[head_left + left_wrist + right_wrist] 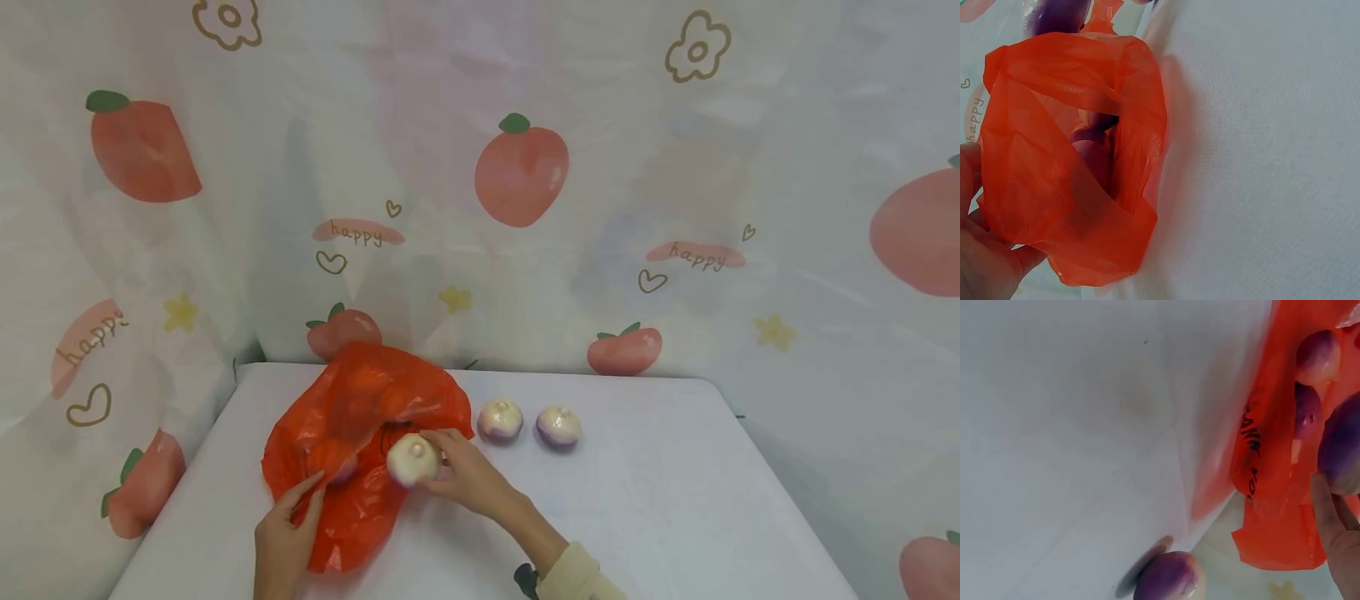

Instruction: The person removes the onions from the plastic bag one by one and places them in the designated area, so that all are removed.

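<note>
The right grip (461, 475) was clenched around a pale, purple-tinged bulb (412, 459), fingers curled over its far side, holding it just at the mouth of the orange bag (352, 433); in the right wrist view a fingertip (1325, 509) lay against the bulb's (1342, 447) purple skin, with the bag's (1272, 506) printed edge close beside it and two more bulbs showing inside the plastic, one (1317, 357) above the other (1305, 411); the left grip (285, 533) pinched the bag's near edge, thumb and fingers closed on the thin plastic, and in the left wrist view the palm (979, 250) sat under the crumpled orange film (1066, 162), through which a dark rounded shape showed, too blurred to name; the bag lay crumpled on the white tabletop (637, 500), left of centre, bulging with rounded things seen only dimly through it; just right of the bag, two further bulbs stood on the tabletop side by side, apart from each other, the nearer (500, 419) close to the bag and the farther (558, 426) beyond it; one of these also showed at the lower edge of the right wrist view (1167, 576), though which one I could not tell; a cream sleeve cuff (573, 575) covered the right wrist; behind the tabletop hung a pale curtain (525, 208) printed with peaches, flowers and the word "happy".
</note>
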Available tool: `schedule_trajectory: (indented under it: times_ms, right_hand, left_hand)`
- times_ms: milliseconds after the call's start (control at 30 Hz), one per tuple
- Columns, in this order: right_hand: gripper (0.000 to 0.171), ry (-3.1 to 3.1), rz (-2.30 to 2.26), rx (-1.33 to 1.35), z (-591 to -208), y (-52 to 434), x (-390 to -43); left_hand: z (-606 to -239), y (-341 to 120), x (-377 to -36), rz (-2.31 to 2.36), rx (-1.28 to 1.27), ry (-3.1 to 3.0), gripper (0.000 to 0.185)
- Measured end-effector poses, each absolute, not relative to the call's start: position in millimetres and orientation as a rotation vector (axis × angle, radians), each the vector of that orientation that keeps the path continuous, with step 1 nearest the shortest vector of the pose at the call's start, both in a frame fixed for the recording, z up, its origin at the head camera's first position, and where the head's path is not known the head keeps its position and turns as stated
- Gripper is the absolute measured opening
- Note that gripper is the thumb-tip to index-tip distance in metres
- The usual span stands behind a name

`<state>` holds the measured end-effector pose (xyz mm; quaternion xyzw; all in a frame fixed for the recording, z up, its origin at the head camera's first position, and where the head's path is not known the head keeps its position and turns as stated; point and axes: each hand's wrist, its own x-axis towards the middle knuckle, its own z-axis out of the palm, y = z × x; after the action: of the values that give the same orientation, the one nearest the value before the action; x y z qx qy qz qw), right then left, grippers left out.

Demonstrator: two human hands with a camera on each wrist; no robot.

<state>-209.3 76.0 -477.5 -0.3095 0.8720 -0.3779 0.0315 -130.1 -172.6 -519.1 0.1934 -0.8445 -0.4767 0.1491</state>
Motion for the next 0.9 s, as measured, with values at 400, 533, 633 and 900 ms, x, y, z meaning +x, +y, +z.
schedule_trajectory:
  times_ms: [400, 533, 633, 900]
  right_hand:
    - [0.057, 2.706, -1.224, -0.972, -486.2, 95.7, -212.2]
    - [0.056, 2.696, -1.247, -0.982, -486.7, 102.2, -212.7]
    - [0.057, 2.67, -1.277, -0.978, -486.9, 108.4, -213.0]
    - [0.06, 2.654, -1.347, -0.908, -487.0, 133.4, -214.8]
  left_hand:
    - [-518.6, -172.4, -127.3, -1.374, 0.548, -2.438, 0.029]
    - [-519.1, -172.0, -127.7, -1.37, 0.557, -2.442, 0.029]
    - [-519.7, -171.5, -127.7, -1.362, 0.565, -2.444, 0.031]
    - [-517.8, -172.7, -127.4, -1.357, 0.544, -2.431, 0.03]
